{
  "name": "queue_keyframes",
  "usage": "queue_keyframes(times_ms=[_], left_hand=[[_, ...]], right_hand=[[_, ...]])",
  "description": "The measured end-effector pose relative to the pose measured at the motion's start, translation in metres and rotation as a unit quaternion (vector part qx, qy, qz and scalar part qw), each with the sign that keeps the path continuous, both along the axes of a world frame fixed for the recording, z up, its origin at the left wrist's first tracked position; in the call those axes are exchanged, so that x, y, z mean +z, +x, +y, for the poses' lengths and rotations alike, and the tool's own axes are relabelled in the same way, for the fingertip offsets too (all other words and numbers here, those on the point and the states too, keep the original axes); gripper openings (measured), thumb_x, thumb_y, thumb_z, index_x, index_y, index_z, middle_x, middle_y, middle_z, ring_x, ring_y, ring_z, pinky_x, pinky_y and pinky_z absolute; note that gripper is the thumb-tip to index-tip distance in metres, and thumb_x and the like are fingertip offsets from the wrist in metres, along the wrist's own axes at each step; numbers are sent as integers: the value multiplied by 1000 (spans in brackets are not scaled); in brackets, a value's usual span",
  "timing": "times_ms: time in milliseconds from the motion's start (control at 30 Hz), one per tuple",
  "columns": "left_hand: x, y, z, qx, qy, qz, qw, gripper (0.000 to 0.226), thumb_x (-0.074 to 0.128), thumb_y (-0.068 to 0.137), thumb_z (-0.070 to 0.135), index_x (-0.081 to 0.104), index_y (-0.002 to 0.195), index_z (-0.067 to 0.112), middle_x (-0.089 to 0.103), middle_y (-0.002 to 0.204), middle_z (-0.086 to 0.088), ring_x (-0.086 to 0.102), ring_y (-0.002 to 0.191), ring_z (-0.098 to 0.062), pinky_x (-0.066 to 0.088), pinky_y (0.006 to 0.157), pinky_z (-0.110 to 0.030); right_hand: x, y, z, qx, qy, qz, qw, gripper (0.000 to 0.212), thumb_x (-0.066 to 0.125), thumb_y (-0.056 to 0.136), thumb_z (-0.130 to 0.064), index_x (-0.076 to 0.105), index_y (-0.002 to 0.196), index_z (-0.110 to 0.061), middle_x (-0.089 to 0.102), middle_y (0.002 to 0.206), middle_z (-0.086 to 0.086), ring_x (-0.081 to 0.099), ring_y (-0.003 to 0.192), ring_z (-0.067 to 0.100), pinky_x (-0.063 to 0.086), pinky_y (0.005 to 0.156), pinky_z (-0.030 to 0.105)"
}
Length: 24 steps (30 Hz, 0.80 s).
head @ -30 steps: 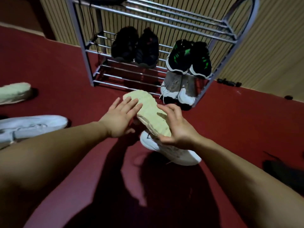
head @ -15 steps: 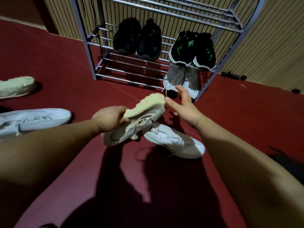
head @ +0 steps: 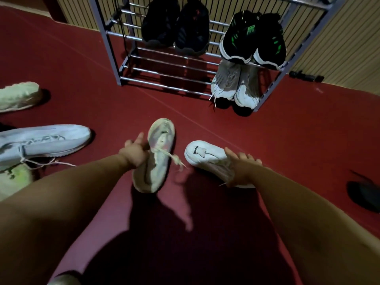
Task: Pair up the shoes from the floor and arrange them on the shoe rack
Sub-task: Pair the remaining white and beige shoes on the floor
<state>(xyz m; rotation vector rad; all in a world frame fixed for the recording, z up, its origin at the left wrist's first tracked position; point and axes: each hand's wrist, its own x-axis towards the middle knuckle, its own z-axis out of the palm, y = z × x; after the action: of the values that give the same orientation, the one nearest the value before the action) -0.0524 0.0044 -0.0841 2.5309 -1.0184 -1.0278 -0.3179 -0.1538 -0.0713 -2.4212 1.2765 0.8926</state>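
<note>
Head cam: left hand point(head: 133, 154) gripped 1 cream shoe point(head: 161, 138), right hand point(head: 241, 168) clutched 1 white shoe point(head: 205, 156) near the rack point(head: 109, 48), probably checking they match.

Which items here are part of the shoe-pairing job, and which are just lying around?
Job: left hand gripping beige sneaker; right hand on white sneaker; shoe rack; long white shoe and pale green shoe at left.
Lying about: small black object by wall; dark shape on floor at right, unidentifiable.
</note>
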Motion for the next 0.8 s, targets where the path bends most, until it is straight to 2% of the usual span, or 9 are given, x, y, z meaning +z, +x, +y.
queue_keyframes(times_ms=[67,167,267,400,467,567,633,700,800], left_hand=[[-4,-6,3,13,23,-27,999,83,51,92,48,0,152,24,13,155,-21,23,140,-40,22,113,-35],[-18,-21,11,-50,45,-26,997,104,60,77,63,-7,151,33,6,155,-21,16,142,-38,20,116,-36],[-27,-38,15,-85,74,-47,993,121,66,68,69,-17,148,34,-18,155,-21,-5,145,-37,12,119,-41],[-33,-52,13,-69,81,-87,990,127,70,65,68,-21,147,33,-26,153,-20,-12,144,-36,5,119,-42],[-35,-53,12,-72,89,-92,989,126,70,66,67,-22,146,34,-28,152,-20,-12,144,-37,4,119,-42],[-36,-48,17,-66,64,-74,993,119,65,67,71,-16,148,37,-23,154,-17,-9,145,-35,6,119,-41],[-36,-41,22,-51,16,-74,996,106,47,66,76,-4,150,37,-9,158,-15,-1,146,-32,9,119,-38],[-37,-30,25,-45,-10,-96,994,92,30,68,69,6,150,37,6,158,-10,7,145,-30,9,119,-36],[-34,-13,32,-72,5,-127,989,68,32,91,56,6,151,36,15,158,0,5,146,-27,6,119,-38]], right_hand=[[-6,-12,-2,-12,2,8,1000,124,79,65,-52,-12,148,-39,14,157,6,18,142,34,21,112,50],[-16,-21,0,3,-19,3,1000,125,77,64,-58,-12,149,-38,13,155,7,25,138,32,31,107,45],[-21,-19,-2,-3,-49,-37,998,120,72,68,-61,-11,149,-35,16,153,12,27,135,33,35,104,44],[-19,-7,-2,-5,-71,-33,997,118,66,65,-72,2,151,-23,36,145,14,40,130,29,38,102,40],[-16,-1,-1,0,-67,3,998,107,64,63,-75,26,145,-19,49,135,10,51,121,26,43,95,37],[-18,6,12,-56,17,4,998,78,49,79,-72,59,118,-5,65,114,13,61,104,28,43,80,32],[-21,13,29,-97,111,-28,989,76,35,90,-66,64,110,2,65,107,19,62,102,32,42,78,31],[-21,25,45,-88,166,-57,980,76,25,96,-59,64,107,5,62,104,24,59,106,35,41,81,29],[-17,49,59,-35,168,-84,982,65,24,101,-48,66,92,0,61,117,26,56,111,35,39,86,29]])
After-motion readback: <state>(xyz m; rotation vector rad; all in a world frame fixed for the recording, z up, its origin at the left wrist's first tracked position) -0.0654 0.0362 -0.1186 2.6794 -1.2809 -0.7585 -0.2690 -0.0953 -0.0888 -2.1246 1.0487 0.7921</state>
